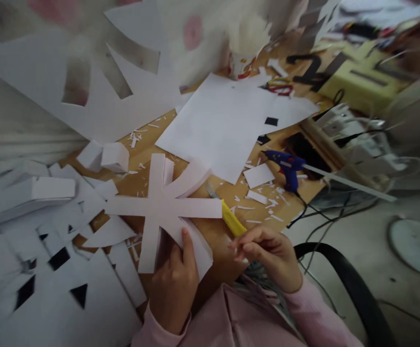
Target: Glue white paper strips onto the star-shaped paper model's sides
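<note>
My left hand (175,284) grips the lower edge of a white star-shaped paper form (166,207) that lies on the wooden table (217,231); its thumb rests on top and its fingers curl under the paper. My right hand (271,255) is closed round a yellow craft knife (229,217), whose blade points up-left toward the form's right arm. Both wrists are in pink sleeves.
A large white sheet (224,120) lies beyond the form. A blue glue gun (287,166) with its cord sits to the right, near scissors (280,86) and a paper cup (240,62). White boxes and cut sheets cover the left side. A black chair arm (347,284) curves at my right.
</note>
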`<state>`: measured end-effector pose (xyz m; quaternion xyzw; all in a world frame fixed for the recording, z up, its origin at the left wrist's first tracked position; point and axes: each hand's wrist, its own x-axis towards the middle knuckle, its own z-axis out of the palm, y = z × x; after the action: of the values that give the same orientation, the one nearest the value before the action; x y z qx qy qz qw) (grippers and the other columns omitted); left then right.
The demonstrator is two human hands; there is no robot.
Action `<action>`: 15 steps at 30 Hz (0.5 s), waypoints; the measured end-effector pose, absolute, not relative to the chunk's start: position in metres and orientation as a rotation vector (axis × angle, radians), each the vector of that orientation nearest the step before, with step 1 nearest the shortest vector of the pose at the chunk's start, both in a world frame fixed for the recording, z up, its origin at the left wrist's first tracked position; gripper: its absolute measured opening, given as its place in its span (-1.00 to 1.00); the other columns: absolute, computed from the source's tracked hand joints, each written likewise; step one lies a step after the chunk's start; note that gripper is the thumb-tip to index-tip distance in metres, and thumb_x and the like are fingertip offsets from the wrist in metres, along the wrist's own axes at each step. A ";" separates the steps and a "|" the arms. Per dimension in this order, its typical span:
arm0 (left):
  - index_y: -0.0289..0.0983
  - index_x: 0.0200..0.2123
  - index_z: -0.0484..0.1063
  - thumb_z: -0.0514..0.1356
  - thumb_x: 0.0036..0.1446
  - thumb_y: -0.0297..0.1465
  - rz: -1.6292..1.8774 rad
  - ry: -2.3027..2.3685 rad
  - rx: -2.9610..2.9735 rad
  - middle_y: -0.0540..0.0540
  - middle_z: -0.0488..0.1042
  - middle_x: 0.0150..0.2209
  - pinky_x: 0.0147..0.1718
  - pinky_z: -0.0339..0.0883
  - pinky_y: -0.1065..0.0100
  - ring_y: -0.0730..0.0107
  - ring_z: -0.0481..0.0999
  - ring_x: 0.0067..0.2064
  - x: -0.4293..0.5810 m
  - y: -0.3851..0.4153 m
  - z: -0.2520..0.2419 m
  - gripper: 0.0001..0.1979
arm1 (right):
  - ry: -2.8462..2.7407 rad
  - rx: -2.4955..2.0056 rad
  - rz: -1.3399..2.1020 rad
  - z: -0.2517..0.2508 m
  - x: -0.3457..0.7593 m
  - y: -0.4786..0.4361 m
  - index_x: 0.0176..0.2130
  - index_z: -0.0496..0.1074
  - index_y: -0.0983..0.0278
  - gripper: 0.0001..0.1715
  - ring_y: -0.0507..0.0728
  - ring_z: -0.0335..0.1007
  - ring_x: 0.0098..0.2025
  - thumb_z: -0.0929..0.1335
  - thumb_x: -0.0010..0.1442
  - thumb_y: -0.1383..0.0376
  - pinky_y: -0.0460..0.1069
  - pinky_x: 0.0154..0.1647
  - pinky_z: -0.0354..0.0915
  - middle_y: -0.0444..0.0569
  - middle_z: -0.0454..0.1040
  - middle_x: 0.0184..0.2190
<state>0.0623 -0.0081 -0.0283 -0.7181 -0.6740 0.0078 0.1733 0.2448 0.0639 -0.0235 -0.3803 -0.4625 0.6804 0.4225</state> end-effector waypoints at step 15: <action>-0.48 0.03 0.42 0.15 -0.02 -0.62 -0.036 -1.938 -2.122 0.00 0.34 -0.63 -0.77 0.26 0.51 0.46 0.38 -0.70 0.057 -0.004 -0.036 -0.53 | -1.116 -1.146 1.345 -0.006 0.224 0.044 -0.08 0.54 0.13 -0.55 0.11 0.55 -0.50 0.53 -0.03 0.31 -0.02 -0.44 0.51 -0.06 0.63 -0.39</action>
<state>0.0571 -0.0040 -0.0355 -0.7317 -0.6684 -0.0123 0.1333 0.2235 0.0444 -0.0061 -0.4744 -0.4619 0.5567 0.5018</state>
